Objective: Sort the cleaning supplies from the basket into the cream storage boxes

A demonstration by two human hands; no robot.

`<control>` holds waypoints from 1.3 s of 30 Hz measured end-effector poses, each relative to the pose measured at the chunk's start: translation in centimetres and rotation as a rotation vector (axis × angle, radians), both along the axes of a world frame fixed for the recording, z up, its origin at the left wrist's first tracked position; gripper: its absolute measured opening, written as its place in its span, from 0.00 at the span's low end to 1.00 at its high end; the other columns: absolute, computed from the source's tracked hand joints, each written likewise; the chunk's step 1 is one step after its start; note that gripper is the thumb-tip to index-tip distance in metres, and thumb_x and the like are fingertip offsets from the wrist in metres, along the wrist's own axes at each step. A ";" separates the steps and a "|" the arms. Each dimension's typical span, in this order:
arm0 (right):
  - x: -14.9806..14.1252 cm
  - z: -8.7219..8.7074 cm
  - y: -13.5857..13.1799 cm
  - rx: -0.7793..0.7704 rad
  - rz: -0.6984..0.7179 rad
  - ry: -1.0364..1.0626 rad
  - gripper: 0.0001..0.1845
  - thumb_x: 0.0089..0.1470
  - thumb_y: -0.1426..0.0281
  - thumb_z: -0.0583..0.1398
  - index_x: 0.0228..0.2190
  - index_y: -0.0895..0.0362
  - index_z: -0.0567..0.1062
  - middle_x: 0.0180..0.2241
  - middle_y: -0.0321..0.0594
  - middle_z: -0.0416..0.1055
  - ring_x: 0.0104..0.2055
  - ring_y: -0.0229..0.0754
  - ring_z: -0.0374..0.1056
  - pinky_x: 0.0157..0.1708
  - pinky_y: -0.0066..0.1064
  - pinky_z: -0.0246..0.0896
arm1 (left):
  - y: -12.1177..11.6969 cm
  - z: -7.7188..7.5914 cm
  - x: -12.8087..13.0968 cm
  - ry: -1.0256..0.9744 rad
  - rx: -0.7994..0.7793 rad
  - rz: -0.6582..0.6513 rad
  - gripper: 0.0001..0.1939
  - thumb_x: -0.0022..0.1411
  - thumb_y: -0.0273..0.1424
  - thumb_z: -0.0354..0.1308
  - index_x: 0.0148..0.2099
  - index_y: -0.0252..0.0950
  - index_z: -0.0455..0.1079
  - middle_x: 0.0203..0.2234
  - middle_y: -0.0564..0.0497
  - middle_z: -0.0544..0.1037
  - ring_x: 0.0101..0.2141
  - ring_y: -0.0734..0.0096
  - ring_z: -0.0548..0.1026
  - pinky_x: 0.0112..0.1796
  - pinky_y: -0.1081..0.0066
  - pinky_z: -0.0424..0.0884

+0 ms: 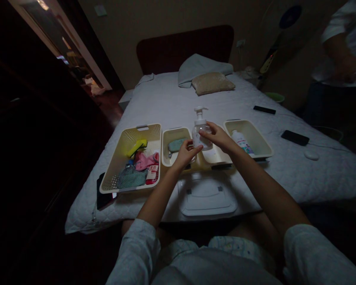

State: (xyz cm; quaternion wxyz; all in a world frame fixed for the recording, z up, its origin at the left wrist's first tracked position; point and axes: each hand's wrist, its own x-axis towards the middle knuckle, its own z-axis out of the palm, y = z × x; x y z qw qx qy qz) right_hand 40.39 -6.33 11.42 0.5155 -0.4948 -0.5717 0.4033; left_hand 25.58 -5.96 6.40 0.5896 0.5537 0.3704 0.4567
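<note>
A clear pump bottle [201, 134] with a white pump head is held upright above the small bins. My right hand [217, 136] grips its right side, thumb across the front. My left hand [187, 153] is closed at its lower left, with the thumb against the base. Behind my left hand, a small cream bin [166, 147] contains a green cloth item [177, 145]. Below the bottle is a middle bin [222, 157], partly hidden by my right hand. In the right bin [260, 142], a white bottle [241, 141] with a printed label leans.
A large cream basket [114, 166] holds cloths, a yellow item [136, 147] and a red packet [152, 173]. A white lid [207, 198] lies nearest me. Two phones [295, 137] [264, 110] and a pillow [213, 82] rest on the bed. Another person [341, 51] stands at right.
</note>
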 end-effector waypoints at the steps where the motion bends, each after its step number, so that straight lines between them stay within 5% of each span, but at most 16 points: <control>1: 0.8 -0.2 0.0 0.005 -0.017 -0.024 0.30 0.39 0.57 0.64 0.44 0.56 0.68 0.40 0.43 0.71 0.39 0.42 0.67 0.39 0.36 0.64 | 0.1 -0.2 1.0 -0.013 -0.004 -0.019 0.24 0.42 0.39 0.65 0.40 0.33 0.62 0.38 0.45 0.73 0.36 0.67 0.72 0.42 0.65 0.66; 10: 6.8 -2.4 0.3 -0.040 -0.238 -0.062 0.32 0.35 0.57 0.66 0.42 0.59 0.70 0.38 0.45 0.72 0.37 0.44 0.68 0.39 0.39 0.64 | 1.9 -2.2 5.5 -0.004 0.014 -0.198 0.24 0.45 0.38 0.64 0.43 0.33 0.65 0.41 0.44 0.71 0.37 0.68 0.72 0.42 0.65 0.67; 20: 13.2 -3.6 1.1 -0.009 -0.361 -0.046 0.33 0.35 0.56 0.66 0.43 0.58 0.70 0.37 0.44 0.72 0.37 0.45 0.69 0.37 0.39 0.66 | 4.4 -3.8 7.4 0.198 0.103 -0.127 0.10 0.49 0.34 0.60 0.31 0.33 0.68 0.27 0.50 0.72 0.30 0.75 0.70 0.36 0.71 0.67; 32: 20.6 -4.2 -2.0 -0.039 -0.455 -0.028 0.31 0.36 0.59 0.66 0.43 0.59 0.69 0.38 0.46 0.72 0.38 0.45 0.70 0.39 0.40 0.66 | 6.0 -5.0 12.9 0.348 0.170 -0.175 0.10 0.49 0.36 0.58 0.30 0.33 0.68 0.25 0.51 0.73 0.27 0.74 0.71 0.31 0.72 0.68; 35: 22.6 -4.5 -2.7 -0.031 -0.477 -0.008 0.31 0.36 0.59 0.66 0.43 0.59 0.69 0.39 0.46 0.72 0.38 0.45 0.69 0.40 0.39 0.66 | 5.3 -5.1 14.6 0.472 0.274 -0.229 0.10 0.53 0.36 0.56 0.33 0.33 0.68 0.28 0.49 0.74 0.29 0.72 0.72 0.33 0.70 0.70; 39: 24.4 -5.0 -3.2 -0.037 -0.506 0.019 0.31 0.36 0.60 0.66 0.43 0.58 0.69 0.40 0.46 0.72 0.39 0.45 0.69 0.40 0.39 0.66 | 4.6 -5.2 16.0 0.674 0.671 -0.281 0.15 0.57 0.36 0.53 0.45 0.35 0.68 0.46 0.42 0.70 0.47 0.62 0.68 0.46 0.60 0.66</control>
